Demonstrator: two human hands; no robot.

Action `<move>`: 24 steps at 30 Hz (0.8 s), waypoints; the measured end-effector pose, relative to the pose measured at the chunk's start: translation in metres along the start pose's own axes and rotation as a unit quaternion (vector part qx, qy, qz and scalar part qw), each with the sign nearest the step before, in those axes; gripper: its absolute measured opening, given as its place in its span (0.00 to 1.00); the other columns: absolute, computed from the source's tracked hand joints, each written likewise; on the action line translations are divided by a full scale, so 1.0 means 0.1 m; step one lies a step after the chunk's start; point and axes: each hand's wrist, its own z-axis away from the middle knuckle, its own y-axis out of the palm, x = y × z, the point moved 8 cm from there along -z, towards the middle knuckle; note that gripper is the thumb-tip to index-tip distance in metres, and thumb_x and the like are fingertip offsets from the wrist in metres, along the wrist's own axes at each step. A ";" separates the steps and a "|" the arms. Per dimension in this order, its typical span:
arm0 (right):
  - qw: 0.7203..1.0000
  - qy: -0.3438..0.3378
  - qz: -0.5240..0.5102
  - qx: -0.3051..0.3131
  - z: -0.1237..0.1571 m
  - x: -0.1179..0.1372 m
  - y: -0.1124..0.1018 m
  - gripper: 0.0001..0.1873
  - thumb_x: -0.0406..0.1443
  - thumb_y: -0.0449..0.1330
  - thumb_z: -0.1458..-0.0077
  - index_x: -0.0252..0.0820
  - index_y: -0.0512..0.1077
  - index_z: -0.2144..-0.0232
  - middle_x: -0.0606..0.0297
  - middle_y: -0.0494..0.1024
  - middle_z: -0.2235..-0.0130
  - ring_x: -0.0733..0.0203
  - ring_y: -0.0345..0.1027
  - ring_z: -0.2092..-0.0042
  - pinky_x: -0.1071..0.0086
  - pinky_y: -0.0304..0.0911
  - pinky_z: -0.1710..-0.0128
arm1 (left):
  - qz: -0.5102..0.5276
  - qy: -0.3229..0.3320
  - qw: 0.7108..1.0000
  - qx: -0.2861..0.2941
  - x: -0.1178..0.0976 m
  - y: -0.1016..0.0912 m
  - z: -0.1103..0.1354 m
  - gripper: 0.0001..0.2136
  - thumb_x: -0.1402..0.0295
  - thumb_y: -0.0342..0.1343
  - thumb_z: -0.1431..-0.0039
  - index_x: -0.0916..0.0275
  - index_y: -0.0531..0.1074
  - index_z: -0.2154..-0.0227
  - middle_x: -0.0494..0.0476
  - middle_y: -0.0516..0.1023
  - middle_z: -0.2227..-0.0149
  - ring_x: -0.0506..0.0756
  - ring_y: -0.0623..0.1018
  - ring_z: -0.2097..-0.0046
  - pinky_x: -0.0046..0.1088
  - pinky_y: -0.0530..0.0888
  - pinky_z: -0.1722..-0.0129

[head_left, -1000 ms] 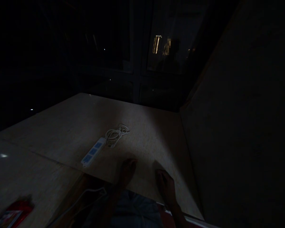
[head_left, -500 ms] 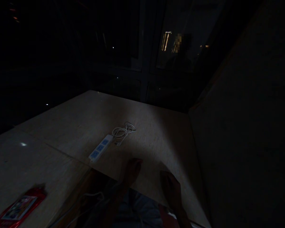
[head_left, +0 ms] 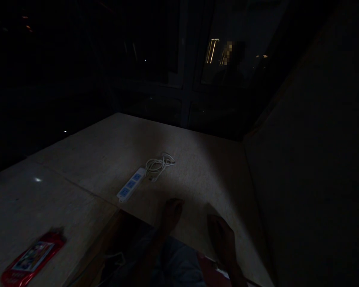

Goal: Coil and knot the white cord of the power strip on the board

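Observation:
The scene is very dark. My left hand [head_left: 171, 212] rests on the near edge of a pale wooden table [head_left: 86, 159]; its fingers are too dim to make out. My right hand [head_left: 220, 234] lies palm down on the same edge, fingers stretched flat, holding nothing. A white power strip [head_left: 131, 185] with blue sockets lies a short way beyond my left hand, untouched. Its white cable [head_left: 160, 163] is coiled at the far end.
A red packet [head_left: 32, 258] lies on the table at the lower left. A tall dim panel [head_left: 311, 167] walls off the right side. Dark windows [head_left: 197, 79] stand behind the table, with a person's reflection. A white cord [head_left: 115, 259] hangs below the table edge.
The view has swung a little to the left, so the power strip, cable and red packet sit further right in the picture. Both hands stay on the table edge.

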 end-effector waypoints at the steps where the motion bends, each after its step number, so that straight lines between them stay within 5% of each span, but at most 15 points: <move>1: 1.000 -0.001 0.003 0.001 0.00 -0.01 0.00 0.22 0.50 0.55 0.42 0.40 0.79 0.62 0.54 0.82 0.60 0.52 0.77 0.61 0.66 0.72 0.61 | 0.007 -0.001 1.000 -0.007 0.01 -0.01 0.00 0.11 0.71 0.50 0.42 0.58 0.79 0.64 0.58 0.82 0.62 0.58 0.80 0.57 0.39 0.76 0.53; 18: 0.999 0.029 -0.025 -0.022 0.01 0.00 0.06 0.23 0.52 0.55 0.43 0.40 0.78 0.62 0.54 0.81 0.58 0.49 0.75 0.58 0.64 0.68 0.57 | 0.116 -0.018 0.993 -0.001 0.00 -0.05 0.05 0.11 0.73 0.51 0.44 0.60 0.78 0.64 0.59 0.81 0.62 0.56 0.80 0.58 0.33 0.75 0.55; 24: 0.992 0.017 -0.124 0.020 -0.04 0.34 0.59 0.20 0.49 0.56 0.42 0.39 0.77 0.64 0.57 0.80 0.63 0.53 0.72 0.61 0.67 0.66 0.61 | 0.176 -0.050 0.983 0.007 0.03 -0.06 0.06 0.10 0.70 0.53 0.44 0.60 0.79 0.66 0.58 0.82 0.64 0.56 0.80 0.59 0.32 0.75 0.57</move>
